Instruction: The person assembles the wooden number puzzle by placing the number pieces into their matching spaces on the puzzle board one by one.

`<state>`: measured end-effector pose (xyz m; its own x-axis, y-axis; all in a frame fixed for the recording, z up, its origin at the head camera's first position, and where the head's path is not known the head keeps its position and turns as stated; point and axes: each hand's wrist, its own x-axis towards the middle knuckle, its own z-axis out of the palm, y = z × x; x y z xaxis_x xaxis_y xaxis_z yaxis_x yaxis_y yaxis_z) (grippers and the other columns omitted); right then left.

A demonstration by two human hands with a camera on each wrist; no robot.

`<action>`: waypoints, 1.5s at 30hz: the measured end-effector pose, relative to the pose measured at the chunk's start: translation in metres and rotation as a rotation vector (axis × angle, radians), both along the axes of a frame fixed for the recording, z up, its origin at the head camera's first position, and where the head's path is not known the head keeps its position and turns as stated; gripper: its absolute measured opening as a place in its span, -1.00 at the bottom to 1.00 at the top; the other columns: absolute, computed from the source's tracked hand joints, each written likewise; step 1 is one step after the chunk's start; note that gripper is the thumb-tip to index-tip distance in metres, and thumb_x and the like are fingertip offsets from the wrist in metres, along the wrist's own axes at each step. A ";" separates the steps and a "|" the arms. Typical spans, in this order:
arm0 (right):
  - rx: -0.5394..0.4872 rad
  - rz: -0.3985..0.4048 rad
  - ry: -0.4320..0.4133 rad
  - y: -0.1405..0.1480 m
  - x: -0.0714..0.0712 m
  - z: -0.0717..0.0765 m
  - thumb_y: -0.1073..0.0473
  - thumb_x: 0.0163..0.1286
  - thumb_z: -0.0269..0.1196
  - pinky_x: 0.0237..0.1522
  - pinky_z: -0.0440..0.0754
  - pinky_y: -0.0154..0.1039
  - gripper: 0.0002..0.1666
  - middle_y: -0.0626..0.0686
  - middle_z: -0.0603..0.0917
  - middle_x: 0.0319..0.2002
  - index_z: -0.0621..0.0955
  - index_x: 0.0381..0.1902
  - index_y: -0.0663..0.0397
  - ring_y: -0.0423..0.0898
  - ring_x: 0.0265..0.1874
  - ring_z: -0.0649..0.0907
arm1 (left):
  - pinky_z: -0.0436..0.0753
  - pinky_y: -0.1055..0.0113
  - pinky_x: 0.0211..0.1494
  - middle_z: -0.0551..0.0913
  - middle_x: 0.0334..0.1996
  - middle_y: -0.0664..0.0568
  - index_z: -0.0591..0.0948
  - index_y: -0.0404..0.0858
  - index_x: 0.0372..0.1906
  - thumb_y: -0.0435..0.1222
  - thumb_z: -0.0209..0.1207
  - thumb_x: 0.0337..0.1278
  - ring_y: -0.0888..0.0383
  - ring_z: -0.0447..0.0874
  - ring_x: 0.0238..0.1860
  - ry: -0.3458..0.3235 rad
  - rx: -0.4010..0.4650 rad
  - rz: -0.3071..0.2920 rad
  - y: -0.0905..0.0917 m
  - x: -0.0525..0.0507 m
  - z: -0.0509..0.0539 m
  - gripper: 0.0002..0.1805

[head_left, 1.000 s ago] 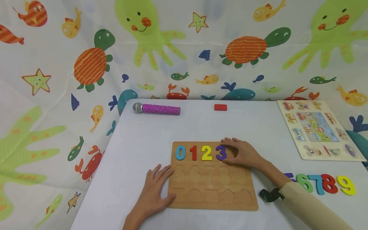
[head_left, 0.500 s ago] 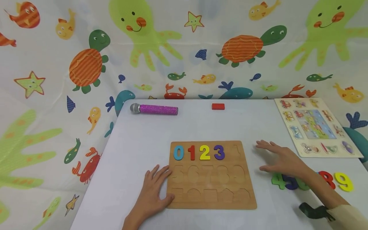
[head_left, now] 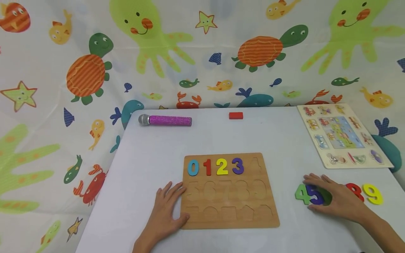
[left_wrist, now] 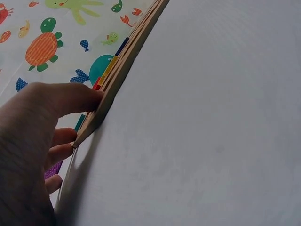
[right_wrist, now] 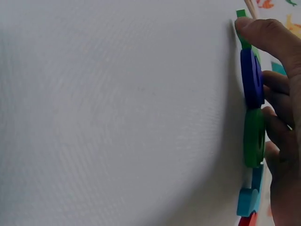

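A wooden number board [head_left: 227, 191] lies on the white table with the blue 0 [head_left: 193, 168], red 1 [head_left: 207, 167], yellow 2 [head_left: 222, 167] and purple 3 [head_left: 238, 166] in its top row. My left hand [head_left: 166, 212] rests along the board's left edge, its thumb touching the lower left corner. To the right, my right hand [head_left: 338, 200] reaches over a row of loose numbers. Its thumb and forefinger stand apart around the green 4 [head_left: 300, 194] and purple 5 [head_left: 313, 195]. In the right wrist view the thumb meets the green 4 [right_wrist: 241, 35]; the green 6 [right_wrist: 254, 139] lies below.
Past the right hand lie a red 8 [head_left: 355, 191] and a yellow 9 [head_left: 372, 194]. A picture puzzle board [head_left: 319, 154] stands at the back right. Along the back are a purple glitter microphone [head_left: 170, 121] and a small red block [head_left: 236, 115]. A sea-animal cloth [head_left: 196, 52] hangs behind.
My right hand has left the purple 3 on the board and moved right and down to the loose green 4 and purple 5. The left hand stays at the board's edge.
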<state>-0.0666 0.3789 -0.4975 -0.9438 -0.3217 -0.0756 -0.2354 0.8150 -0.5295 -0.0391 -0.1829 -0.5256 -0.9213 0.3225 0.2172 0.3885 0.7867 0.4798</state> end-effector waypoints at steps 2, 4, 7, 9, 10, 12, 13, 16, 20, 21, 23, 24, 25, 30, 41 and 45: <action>0.023 -0.011 -0.022 0.000 -0.001 0.000 -0.28 -0.04 0.53 0.06 0.11 0.65 -0.05 0.23 0.37 0.40 0.49 0.33 -0.26 0.60 0.28 0.20 | -0.04 -0.43 0.36 0.32 0.43 0.09 0.44 -0.13 0.38 0.09 0.34 -0.09 -0.19 0.07 0.46 -0.004 -0.002 0.002 0.000 0.000 0.000 -0.15; 0.055 -0.021 -0.034 0.000 -0.001 0.000 -0.30 -0.04 0.52 -0.06 0.16 0.69 -0.04 0.22 0.37 0.40 0.49 0.34 -0.28 0.61 0.28 0.19 | -0.03 -0.44 0.35 0.32 0.43 0.09 0.45 -0.13 0.37 0.08 0.34 -0.09 -0.19 0.07 0.46 -0.005 -0.002 0.002 0.001 0.000 0.000 -0.15; 0.068 -0.023 -0.034 -0.001 -0.002 0.000 -0.31 -0.03 0.51 -0.08 0.17 0.69 -0.04 0.21 0.37 0.40 0.49 0.34 -0.28 0.60 0.29 0.19 | -0.02 -0.43 0.35 0.32 0.43 0.10 0.45 -0.13 0.37 0.07 0.35 -0.11 -0.19 0.08 0.46 -0.003 -0.004 0.005 0.001 0.000 0.000 -0.15; 0.063 -0.019 -0.027 -0.001 -0.002 0.000 -0.30 -0.02 0.51 -0.09 0.17 0.70 -0.05 0.21 0.36 0.40 0.48 0.35 -0.29 0.60 0.29 0.18 | -0.02 -0.43 0.35 0.33 0.43 0.10 0.45 -0.13 0.37 0.06 0.36 -0.13 -0.19 0.08 0.46 0.000 -0.002 0.008 0.001 0.000 0.000 -0.14; 0.058 -0.017 -0.021 -0.001 -0.002 0.000 -0.29 -0.02 0.52 -0.10 0.17 0.70 -0.05 0.21 0.36 0.40 0.48 0.35 -0.29 0.61 0.29 0.18 | -0.01 -0.43 0.35 0.33 0.43 0.10 0.45 -0.13 0.37 0.05 0.36 -0.14 -0.19 0.08 0.46 -0.001 -0.002 0.011 0.001 0.000 0.001 -0.14; 0.056 -0.012 -0.011 -0.001 -0.002 -0.001 -0.28 -0.02 0.52 -0.11 0.17 0.71 -0.05 0.21 0.36 0.40 0.48 0.36 -0.30 0.61 0.29 0.18 | -0.02 -0.42 0.35 0.33 0.43 0.10 0.45 -0.12 0.37 0.05 0.36 -0.14 -0.19 0.08 0.46 -0.002 -0.003 0.013 0.001 0.000 0.001 -0.14; 0.056 -0.012 -0.009 -0.001 -0.003 -0.002 -0.27 -0.02 0.53 -0.12 0.17 0.71 -0.05 0.21 0.36 0.40 0.48 0.36 -0.30 0.62 0.29 0.17 | -0.02 -0.43 0.35 0.32 0.43 0.10 0.44 -0.12 0.38 0.06 0.35 -0.14 -0.19 0.08 0.46 -0.002 -0.004 0.013 0.001 0.000 0.001 -0.14; 0.061 -0.015 -0.001 -0.001 -0.003 -0.003 -0.27 -0.03 0.53 -0.12 0.18 0.71 -0.04 0.21 0.36 0.41 0.48 0.36 -0.30 0.61 0.29 0.17 | -0.03 -0.43 0.35 0.32 0.43 0.10 0.44 -0.12 0.38 0.07 0.34 -0.12 -0.19 0.08 0.46 -0.002 0.000 0.012 0.001 0.000 0.000 -0.14; 0.050 -0.023 0.015 -0.003 -0.004 -0.002 -0.24 -0.03 0.55 -0.12 0.20 0.70 -0.07 0.20 0.39 0.38 0.51 0.33 -0.27 0.62 0.27 0.20 | -0.03 -0.43 0.35 0.32 0.43 0.10 0.44 -0.11 0.38 0.09 0.33 -0.09 -0.19 0.08 0.46 0.003 0.003 0.012 0.000 0.001 -0.002 -0.15; 0.041 -0.026 0.018 -0.003 -0.004 -0.002 -0.23 -0.03 0.55 -0.12 0.20 0.70 -0.08 0.20 0.40 0.38 0.52 0.32 -0.26 0.62 0.26 0.21 | -0.03 -0.43 0.35 0.32 0.44 0.11 0.44 -0.11 0.38 0.10 0.32 -0.09 -0.18 0.07 0.46 0.002 0.001 0.012 0.000 0.000 -0.002 -0.15; 0.015 -0.032 0.020 -0.004 -0.006 -0.001 -0.21 -0.02 0.55 -0.06 0.18 0.69 -0.10 0.22 0.42 0.36 0.53 0.32 -0.25 0.63 0.25 0.22 | -0.03 -0.43 0.36 0.31 0.44 0.11 0.44 -0.11 0.38 0.10 0.32 -0.08 -0.18 0.07 0.46 0.000 -0.001 0.012 0.000 0.000 -0.002 -0.15; -0.002 -0.033 0.020 -0.005 -0.007 -0.001 -0.20 -0.01 0.55 -0.01 0.15 0.68 -0.10 0.23 0.42 0.35 0.52 0.32 -0.25 0.63 0.25 0.22 | -0.03 -0.43 0.36 0.31 0.44 0.11 0.44 -0.11 0.38 0.10 0.33 -0.08 -0.18 0.07 0.47 0.000 -0.001 0.012 0.001 0.000 -0.002 -0.15; -0.019 -0.034 0.027 -0.006 -0.009 -0.001 -0.19 0.00 0.55 0.06 0.13 0.65 -0.10 0.23 0.43 0.35 0.52 0.33 -0.24 0.63 0.25 0.22 | -0.03 -0.43 0.36 0.31 0.44 0.11 0.44 -0.11 0.38 0.11 0.32 -0.08 -0.17 0.06 0.47 -0.001 -0.002 0.012 0.001 0.000 -0.002 -0.15; -0.075 0.005 0.111 -0.016 -0.024 -0.005 -0.10 0.03 0.56 0.48 0.01 0.06 -0.10 0.22 0.49 0.30 0.50 0.35 -0.16 0.47 0.28 0.32 | -0.04 -0.43 0.36 0.32 0.44 0.10 0.45 -0.12 0.37 0.10 0.33 -0.08 -0.17 0.07 0.47 0.001 0.001 0.015 0.001 0.001 -0.002 -0.16; -0.120 0.112 0.239 -0.062 -0.079 -0.012 -0.06 -0.02 0.59 0.46 0.12 -0.25 -0.13 0.19 0.56 0.24 0.57 0.26 0.02 0.35 0.26 0.43 | -0.09 -0.37 0.41 0.31 0.44 0.12 0.43 -0.13 0.38 0.07 0.38 -0.10 -0.15 0.04 0.48 -0.048 0.022 0.012 -0.001 0.001 -0.002 -0.14; -0.112 0.163 0.254 -0.080 -0.094 -0.014 -0.08 0.00 0.58 0.45 0.17 -0.18 -0.15 0.18 0.57 0.23 0.57 0.25 0.05 0.31 0.24 0.47 | -0.09 -0.31 0.44 0.36 0.41 0.14 0.44 -0.17 0.38 -0.04 0.44 -0.16 -0.13 0.05 0.47 -0.089 0.064 0.013 -0.003 -0.002 0.004 -0.13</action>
<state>-0.1610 0.2989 -0.5116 -0.8634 -0.4631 0.2004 -0.4942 0.6959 -0.5210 -0.0414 -0.1863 -0.5217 -0.9417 0.2987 0.1546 0.3325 0.7578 0.5614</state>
